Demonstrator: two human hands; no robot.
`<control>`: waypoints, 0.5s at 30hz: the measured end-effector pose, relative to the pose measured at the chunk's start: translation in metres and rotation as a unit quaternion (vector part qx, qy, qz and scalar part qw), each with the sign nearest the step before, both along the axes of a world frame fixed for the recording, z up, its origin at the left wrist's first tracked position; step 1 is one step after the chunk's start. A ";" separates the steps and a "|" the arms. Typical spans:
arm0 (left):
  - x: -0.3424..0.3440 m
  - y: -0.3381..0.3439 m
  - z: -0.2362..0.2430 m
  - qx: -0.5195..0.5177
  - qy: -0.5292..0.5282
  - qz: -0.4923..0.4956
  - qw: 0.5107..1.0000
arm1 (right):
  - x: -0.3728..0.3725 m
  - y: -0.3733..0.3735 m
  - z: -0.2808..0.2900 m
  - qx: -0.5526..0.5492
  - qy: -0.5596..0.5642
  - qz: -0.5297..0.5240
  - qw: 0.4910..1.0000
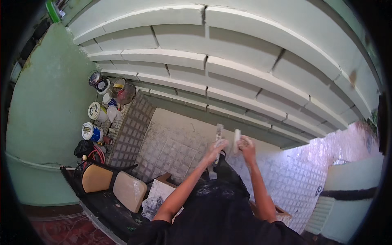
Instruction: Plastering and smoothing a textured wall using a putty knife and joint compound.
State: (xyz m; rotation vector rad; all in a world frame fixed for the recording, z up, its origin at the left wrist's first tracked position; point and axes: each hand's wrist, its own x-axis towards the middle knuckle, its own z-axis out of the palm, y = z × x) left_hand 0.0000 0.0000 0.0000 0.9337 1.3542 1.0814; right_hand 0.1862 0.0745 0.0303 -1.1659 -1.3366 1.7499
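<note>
In front of my body, both forearms reach toward the base of a pale block wall (pixel 241 96). My left hand (pixel 215 150), dusted white, is closed round what looks like a putty knife (pixel 219 130), its narrow grey blade smeared with white and pointing at the wall. Just to the right, my right hand (pixel 247 147) grips a flat white tool (pixel 237 138) held upright; its exact kind is too small to make out. The two tools are close together but apart, and I cannot tell whether either touches the wall.
The wall has several protruding ledges. White dust covers the patterned tile floor (pixel 173 153). Paint buckets (pixel 93 132), a clear jug (pixel 122 90) and a red hose (pixel 97 155) line the left side. Two chairs (pixel 130 190) stand lower left, near a box (pixel 161 190).
</note>
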 end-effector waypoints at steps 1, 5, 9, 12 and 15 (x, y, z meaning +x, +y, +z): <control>0.015 0.004 -0.005 0.003 0.016 0.006 1.000 | -0.012 -0.011 0.004 0.025 -0.007 -0.017 1.000; 0.065 -0.008 0.031 -0.047 -0.087 0.003 0.995 | 0.005 -0.053 -0.011 0.076 0.003 -0.016 0.997; 0.106 -0.009 0.026 -0.054 -0.065 0.046 0.995 | 0.045 -0.055 -0.003 0.055 -0.013 0.008 0.998; 0.130 -0.012 0.003 -0.075 -0.024 0.079 0.994 | 0.070 -0.065 -0.003 0.038 0.014 0.005 0.999; 0.166 -0.019 -0.020 -0.078 0.045 0.087 0.992 | 0.111 -0.064 -0.007 0.063 -0.018 0.037 0.997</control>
